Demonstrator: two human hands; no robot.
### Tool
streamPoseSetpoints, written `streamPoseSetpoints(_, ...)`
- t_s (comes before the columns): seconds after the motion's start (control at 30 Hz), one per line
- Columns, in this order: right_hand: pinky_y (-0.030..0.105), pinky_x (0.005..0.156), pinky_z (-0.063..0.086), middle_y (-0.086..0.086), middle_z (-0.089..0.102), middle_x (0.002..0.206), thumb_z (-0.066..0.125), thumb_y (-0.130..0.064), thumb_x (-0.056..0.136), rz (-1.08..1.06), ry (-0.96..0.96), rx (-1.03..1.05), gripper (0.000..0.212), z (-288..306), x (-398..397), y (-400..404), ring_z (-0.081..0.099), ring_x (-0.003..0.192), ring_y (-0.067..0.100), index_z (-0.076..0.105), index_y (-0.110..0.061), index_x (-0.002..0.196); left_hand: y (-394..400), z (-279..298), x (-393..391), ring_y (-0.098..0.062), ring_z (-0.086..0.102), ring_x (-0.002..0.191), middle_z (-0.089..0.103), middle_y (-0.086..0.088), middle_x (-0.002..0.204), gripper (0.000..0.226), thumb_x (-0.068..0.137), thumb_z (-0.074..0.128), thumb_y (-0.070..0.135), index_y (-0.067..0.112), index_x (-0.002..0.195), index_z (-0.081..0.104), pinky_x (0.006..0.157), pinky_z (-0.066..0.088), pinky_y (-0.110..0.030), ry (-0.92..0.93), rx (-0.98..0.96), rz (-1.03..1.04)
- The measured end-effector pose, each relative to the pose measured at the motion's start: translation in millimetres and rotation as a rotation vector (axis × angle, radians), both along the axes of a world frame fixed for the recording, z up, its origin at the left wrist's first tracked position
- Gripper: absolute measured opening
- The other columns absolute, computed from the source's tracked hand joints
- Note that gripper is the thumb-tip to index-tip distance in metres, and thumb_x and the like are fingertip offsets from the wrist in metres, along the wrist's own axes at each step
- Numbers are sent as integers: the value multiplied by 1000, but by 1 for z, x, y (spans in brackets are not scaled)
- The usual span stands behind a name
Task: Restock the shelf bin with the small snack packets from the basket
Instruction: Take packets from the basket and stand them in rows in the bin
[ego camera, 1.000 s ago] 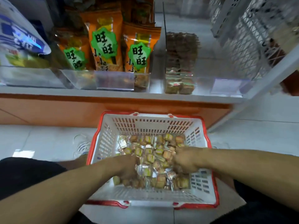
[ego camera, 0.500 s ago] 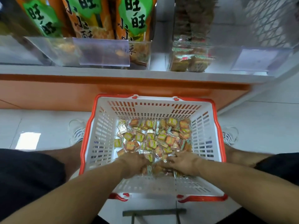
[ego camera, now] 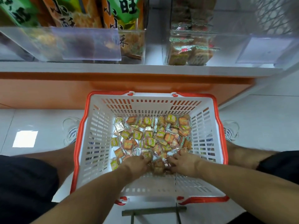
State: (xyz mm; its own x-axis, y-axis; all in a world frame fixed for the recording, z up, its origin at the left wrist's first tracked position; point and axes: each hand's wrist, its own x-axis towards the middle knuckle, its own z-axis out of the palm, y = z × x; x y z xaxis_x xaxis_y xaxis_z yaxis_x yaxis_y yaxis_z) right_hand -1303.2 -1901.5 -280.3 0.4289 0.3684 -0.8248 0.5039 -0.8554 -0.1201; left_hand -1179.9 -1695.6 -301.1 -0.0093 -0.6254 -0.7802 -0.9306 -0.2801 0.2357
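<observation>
A white basket with a red rim (ego camera: 95, 143) stands on the floor in front of me, holding several small orange and yellow snack packets (ego camera: 150, 136). Both hands are down inside it at the near side. My left hand (ego camera: 135, 164) and my right hand (ego camera: 184, 164) cup a small heap of packets (ego camera: 159, 167) between them, fingers curled around it. On the shelf above, a clear bin (ego camera: 229, 46) holds a few of the same kind of packets (ego camera: 187, 50) at its left end.
Large orange and green snack bags (ego camera: 123, 21) fill the clear bin to the left. The white shelf edge (ego camera: 129, 68) runs above an orange base panel (ego camera: 48, 92). My shoes (ego camera: 71, 131) flank the basket on white floor tiles. A stool frame (ego camera: 153, 212) shows below.
My head has tilted down, so the shelf has slid up the view. Both hands have drawn together toward the basket's near side, gathering packets between them.
</observation>
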Motion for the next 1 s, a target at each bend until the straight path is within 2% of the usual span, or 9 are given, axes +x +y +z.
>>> streamPoseSetpoints(0.17, 48, 109, 46, 2, 22, 164, 61, 13, 85, -334, -26, 149, 78, 14, 0, -5, 45, 138, 34, 34, -18, 152, 2, 3, 10, -33, 64, 114, 63, -11, 130, 35, 100, 51, 7, 16, 134, 58, 90, 55, -45, -23, -66, 180)
streamPoseSetpoints(0.27, 39, 100, 52, -2, 54, 138, 65, 2, 87, -653, -28, 231, 73, 35, 18, -3, 59, 114, 22, 35, -33, 144, -2, 17, 28, -26, 65, 103, 68, -6, 116, 26, 90, 68, 26, 20, 115, 63, 87, 55, -37, 47, -67, 532)
streamPoseSetpoints(0.43, 38, 67, 51, 2, 63, 93, 72, -13, 83, -833, 32, 383, 42, 122, 74, -11, 60, 82, 20, 43, -29, 109, -27, 90, 71, -25, 62, 73, 69, -14, 85, 56, 71, 82, 23, 0, 117, 59, 60, 47, -29, 352, -106, 911)
streamPoseSetpoints(0.6, 42, 75, 52, 1, 66, 96, 84, -29, 79, -903, -155, 520, 63, 256, 100, -26, 63, 82, 21, 40, -27, 125, -58, 202, 95, -26, 76, 81, 65, -3, 66, 15, 75, 59, 6, 6, 88, 66, 77, 65, -43, 875, -109, 1112)
streamPoseSetpoints(0.67, 42, 77, 54, 1, 68, 100, 86, -21, 78, -983, -210, 632, 60, 296, 99, -34, 63, 82, 19, 46, -22, 123, -64, 247, 97, -12, 70, 63, 58, 5, 56, 22, 76, 51, 7, 16, 82, 70, 76, 65, -42, 1056, -192, 1170)
streamPoseSetpoints(0.73, 25, 66, 51, -12, 68, 89, 86, -11, 78, -1081, -234, 773, 55, 325, 98, -41, 58, 69, 4, 55, -17, 123, -67, 285, 98, -6, 66, 56, 63, 5, 59, 35, 76, 50, 5, 19, 88, 80, 73, 66, -39, 1202, -304, 1244)
streamPoseSetpoints(0.8, 15, 65, 50, -14, 72, 84, 82, -1, 79, -1205, -200, 953, 52, 344, 98, -45, 59, 69, -1, 60, -12, 125, -66, 315, 98, -11, 75, 75, 77, -2, 83, 39, 73, 54, 8, 26, 91, 84, 78, 65, -36, 1262, -445, 1289)
streamPoseSetpoints(0.9, 24, 73, 56, 19, 74, 105, 76, 1, 78, -1374, -168, 1218, 56, 358, 102, -48, 66, 84, 19, 60, -11, 130, -61, 339, 99, -22, 76, 97, 77, -13, 110, 33, 80, 59, 8, 17, 103, 81, 77, 65, -41, 1331, -587, 1378)
streamPoseSetpoints(1.0, 24, 64, 49, 12, 71, 95, 78, -10, 68, -1449, -198, 1314, 63, 361, 109, -51, 62, 77, 18, 55, -5, 126, -61, 347, 98, -27, 75, 102, 75, -17, 117, 27, 83, 64, 17, 11, 104, 80, 75, 64, -41, 1404, -665, 1446)
